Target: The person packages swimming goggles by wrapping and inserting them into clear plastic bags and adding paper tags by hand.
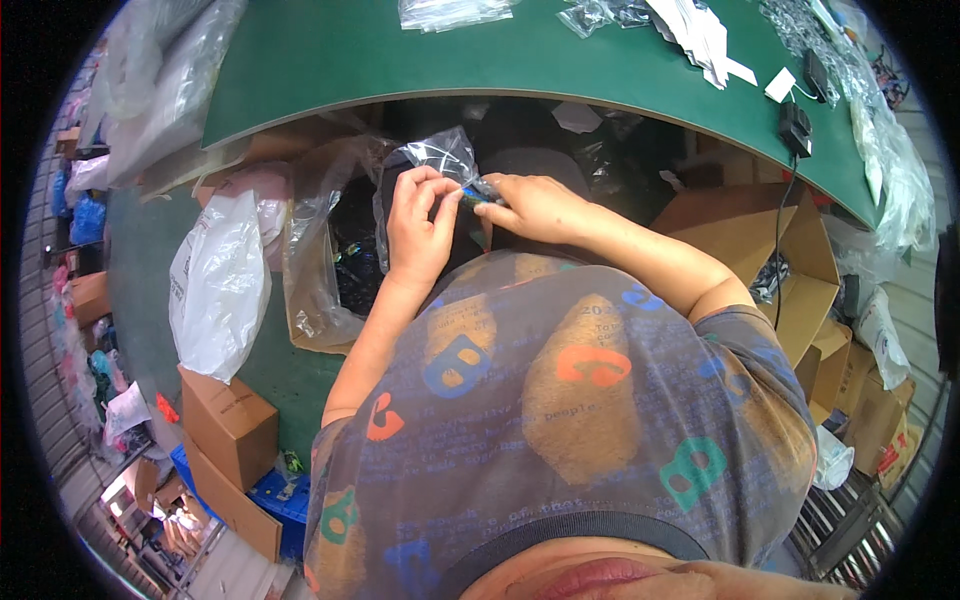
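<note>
Both hands meet just below the table edge, over my lap. A clear plastic bag stands up from between them, crinkled and shiny. My left hand is closed, its thumb and fingers pinching at the bag's lower end. From the other side my right hand closes round a small dark item with blue on it, which touches the bag. Fingers cover most of this item, so its kind and whether it lies inside the bag cannot be made out.
Ahead curves a green table with white paper slips and a black power adapter, its cord hanging down. A plastic-lined carton with dark items stands left, beside a white bag. Open cartons stand right.
</note>
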Motion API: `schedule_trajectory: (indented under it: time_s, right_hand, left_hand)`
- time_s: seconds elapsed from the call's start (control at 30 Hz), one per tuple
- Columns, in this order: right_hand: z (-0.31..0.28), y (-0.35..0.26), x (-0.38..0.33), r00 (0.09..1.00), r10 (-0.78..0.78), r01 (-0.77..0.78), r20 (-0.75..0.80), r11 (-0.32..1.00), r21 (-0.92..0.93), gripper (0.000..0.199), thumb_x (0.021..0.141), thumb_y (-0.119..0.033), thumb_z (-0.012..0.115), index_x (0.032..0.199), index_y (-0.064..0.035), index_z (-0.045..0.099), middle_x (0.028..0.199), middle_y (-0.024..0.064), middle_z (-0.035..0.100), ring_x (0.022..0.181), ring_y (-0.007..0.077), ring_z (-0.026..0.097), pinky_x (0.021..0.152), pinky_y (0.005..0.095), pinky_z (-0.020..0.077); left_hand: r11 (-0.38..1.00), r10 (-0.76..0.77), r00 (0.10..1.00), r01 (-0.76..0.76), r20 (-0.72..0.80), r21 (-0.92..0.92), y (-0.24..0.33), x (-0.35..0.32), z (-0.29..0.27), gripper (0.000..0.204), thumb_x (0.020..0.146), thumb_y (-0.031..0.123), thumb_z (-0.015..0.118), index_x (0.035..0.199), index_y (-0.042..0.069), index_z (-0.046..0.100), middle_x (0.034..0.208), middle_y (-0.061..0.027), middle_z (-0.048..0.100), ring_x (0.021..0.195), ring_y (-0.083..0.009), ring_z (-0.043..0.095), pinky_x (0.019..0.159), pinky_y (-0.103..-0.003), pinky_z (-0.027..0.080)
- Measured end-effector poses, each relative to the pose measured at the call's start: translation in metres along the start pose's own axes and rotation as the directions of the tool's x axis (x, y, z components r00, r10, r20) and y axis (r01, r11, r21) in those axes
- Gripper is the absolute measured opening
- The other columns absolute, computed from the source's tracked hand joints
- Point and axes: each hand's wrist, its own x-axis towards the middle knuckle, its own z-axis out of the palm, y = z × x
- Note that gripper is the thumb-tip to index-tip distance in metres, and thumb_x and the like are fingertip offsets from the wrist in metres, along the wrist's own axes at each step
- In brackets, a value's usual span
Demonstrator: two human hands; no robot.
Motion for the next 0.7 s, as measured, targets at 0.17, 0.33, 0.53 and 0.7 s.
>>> schedule_trajectory:
  time_s: [0.17,0.33,0.53,0.7]
  right_hand:
    - [0.031,0.012,0.019,0.965,0.106,-0.256,0.24,0.192,0.947,0.042,0.104,-0.046,0.05,0.114,-0.0067,0.06,0.087,0.0056,0.064,0.071,0.0185,0.062,0.062,0.0303,0.0504]
    - [0.042,0.004,0.019,0.935,-0.243,-0.335,0.26,-0.353,0.874,0.043,0.105,-0.048,0.047,0.114,-0.0064,0.056,0.085,0.007,0.062,0.063,0.019,0.061,0.051,0.0328,0.0493]
    - [0.034,0.006,0.021,0.961,-0.235,-0.235,0.147,-0.41,0.881,0.049,0.103,-0.05,0.05,0.104,-0.0024,0.059,0.084,0.0062,0.064,0.063,0.0176,0.063,0.051,0.0318,0.0499]
    - [0.022,0.016,0.019,0.99,-0.088,-0.085,0.106,0.211,0.974,0.035,0.104,-0.039,0.055,0.121,-0.0087,0.059,0.093,0.0026,0.064,0.082,0.0106,0.061,0.07,0.0284,0.0497]
  left_hand:
    - [1.0,0.013,0.999,-0.014,-0.043,-0.017,0.0,-0.005,-0.003,0.008,0.09,0.004,0.07,0.096,0.002,0.065,0.101,-0.0117,0.064,0.095,-0.0275,0.066,0.083,-0.036,0.053]
    - [0.998,-0.042,0.999,0.042,-0.017,-0.038,0.005,-0.002,-0.009,0.007,0.094,0.006,0.067,0.095,0.001,0.063,0.096,-0.0121,0.065,0.091,-0.0291,0.067,0.081,-0.036,0.053]
    - [0.998,-0.041,0.998,0.043,0.048,-0.045,0.001,-0.009,-0.001,0.007,0.095,0.006,0.064,0.097,0.0,0.06,0.097,-0.0131,0.063,0.093,-0.0295,0.065,0.084,-0.037,0.051]
    - [0.997,0.0,1.0,0.002,0.025,-0.076,0.007,-0.005,-0.005,0.007,0.095,0.005,0.064,0.097,0.0,0.059,0.096,-0.0122,0.061,0.09,-0.0283,0.063,0.084,-0.036,0.05]
